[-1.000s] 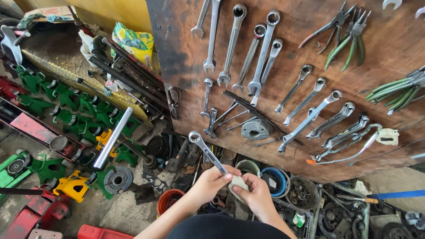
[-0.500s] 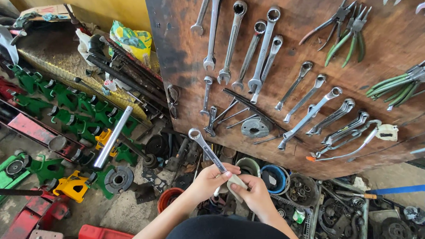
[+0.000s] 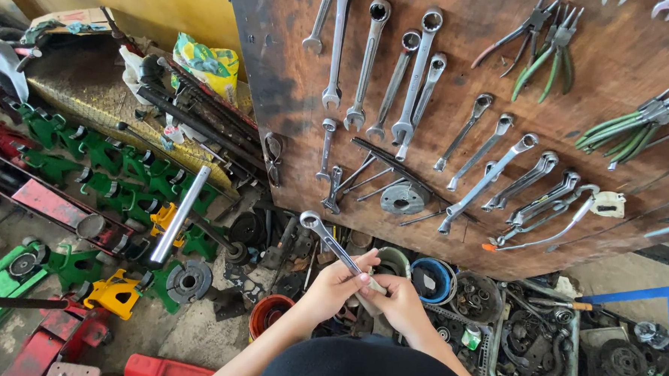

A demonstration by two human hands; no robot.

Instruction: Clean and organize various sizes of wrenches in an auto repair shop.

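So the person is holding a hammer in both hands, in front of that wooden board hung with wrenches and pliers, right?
Not quite: the head view shows a wrench, not a hammer, its ring end pointing up and to the left. The rest holds: both the left hand and the right hand grip it, in front of the wooden board hung with wrenches and pliers.

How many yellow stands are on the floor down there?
2. One yellow stand lies low on the left by the green stands; the other sits higher, beside the silver tube. Clutter may hide more.
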